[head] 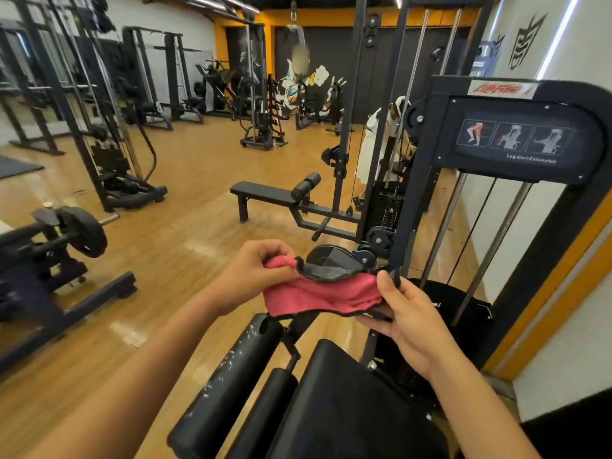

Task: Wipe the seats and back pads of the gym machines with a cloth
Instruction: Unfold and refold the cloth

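Note:
A pink cloth (323, 294) with a dark grey underside hangs stretched between my two hands in the middle of the head view. My left hand (255, 276) pinches its left end. My right hand (410, 321) pinches its right end between thumb and fingers. Directly below them lies the black seat pad (334, 402) of a leg curl/extension machine (516, 134). Two black leg rollers (228, 376) with flaking covers lie to the seat's left. The cloth is held above the pads and touches neither.
The machine's frame, cables and weight stack (385, 207) rise at the right against a white wall. A flat black bench (261, 192) stands ahead on the wooden floor. A plate-loaded machine (66, 240) sits at the left. A person in white (374, 147) stands behind the cable tower.

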{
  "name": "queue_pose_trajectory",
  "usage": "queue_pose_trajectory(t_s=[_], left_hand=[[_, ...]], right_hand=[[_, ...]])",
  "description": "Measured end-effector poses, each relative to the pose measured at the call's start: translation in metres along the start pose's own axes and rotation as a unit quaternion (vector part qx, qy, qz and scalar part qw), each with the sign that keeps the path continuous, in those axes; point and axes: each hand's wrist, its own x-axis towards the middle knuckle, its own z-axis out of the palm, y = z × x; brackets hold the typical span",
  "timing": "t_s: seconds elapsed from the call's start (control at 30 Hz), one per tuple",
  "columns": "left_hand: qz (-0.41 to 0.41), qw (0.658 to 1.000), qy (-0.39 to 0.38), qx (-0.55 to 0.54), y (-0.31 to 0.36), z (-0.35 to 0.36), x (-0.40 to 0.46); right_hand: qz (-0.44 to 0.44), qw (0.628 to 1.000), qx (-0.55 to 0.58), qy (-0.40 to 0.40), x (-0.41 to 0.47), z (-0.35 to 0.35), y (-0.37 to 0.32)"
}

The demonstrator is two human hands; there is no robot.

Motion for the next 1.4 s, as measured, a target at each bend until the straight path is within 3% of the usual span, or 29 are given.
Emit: queue_pose_trajectory(t_s=[0.07, 0.17, 0.2, 0.3, 0.37, 0.5, 0.6, 0.7, 0.8, 0.87, 0.93, 1.0, 1.07, 1.13, 1.2, 1.27, 1.4], left_hand=[[0.029, 0.999, 0.024, -0.002, -0.001, -0.004, -0.005], [0.092, 0.996, 0.017, 0.007, 0.009, -0.006, -0.005], [0.109, 0.994, 0.003, 0.022, 0.013, -0.005, -0.003], [0.127, 0.986, -0.034, 0.102, 0.021, 0.0, 0.006], [0.128, 0.979, -0.04, 0.156, 0.024, 0.003, 0.014], [0.132, 0.969, -0.038, 0.204, 0.029, -0.002, 0.019], [0.065, 0.955, -0.057, 0.284, 0.022, -0.024, 0.017], [-0.091, 0.938, -0.208, 0.262, 0.002, -0.045, 0.005], [-0.144, 0.921, -0.269, 0.24, -0.022, -0.046, -0.005], [-0.133, 0.938, -0.261, 0.187, -0.038, -0.046, -0.012], [-0.111, 0.971, -0.212, 0.027, -0.06, -0.044, -0.022], [-0.096, 0.976, -0.105, -0.166, -0.089, -0.027, -0.033], [-0.115, 0.935, -0.039, -0.333, -0.118, 0.003, -0.041], [-0.134, 0.884, -0.083, -0.44, -0.132, 0.037, -0.046], [-0.114, 0.844, -0.141, -0.505, -0.128, 0.064, -0.047], [-0.083, 0.818, -0.143, -0.55, -0.112, 0.075, -0.043], [-0.084, 0.846, -0.048, -0.524, -0.085, 0.068, -0.023]], right_hand=[[-0.043, 0.995, -0.087, 0.038, 0.004, 0.002, 0.002], [-0.116, 0.943, -0.298, 0.092, 0.008, 0.006, 0.006], [-0.114, 0.938, -0.317, 0.08, 0.009, 0.009, 0.007], [-0.066, 0.957, -0.259, -0.108, 0.003, 0.025, 0.007], [-0.08, 0.94, -0.268, -0.196, 0.002, 0.039, 0.012], [-0.115, 0.948, -0.264, -0.137, 0.013, 0.065, 0.017], [-0.145, 0.95, -0.257, -0.101, 0.021, 0.063, 0.007], [-0.137, 0.95, -0.267, -0.088, 0.025, 0.057, -0.01], [-0.128, 0.942, -0.296, -0.095, 0.029, 0.058, -0.02], [-0.123, 0.938, -0.307, -0.102, 0.031, 0.058, -0.023], [-0.114, 0.946, -0.284, -0.106, 0.03, 0.06, -0.028], [-0.099, 0.962, -0.228, -0.116, 0.027, 0.066, -0.037], [-0.072, 0.979, -0.15, -0.12, 0.026, 0.072, -0.045], [-0.042, 0.991, -0.078, -0.096, 0.028, 0.076, -0.051], [-0.018, 0.998, -0.041, -0.053, 0.032, 0.075, -0.054], [0.014, 0.999, -0.033, -0.018, 0.034, 0.07, -0.053], [0.066, 0.997, -0.013, 0.025, 0.034, 0.055, -0.04]])
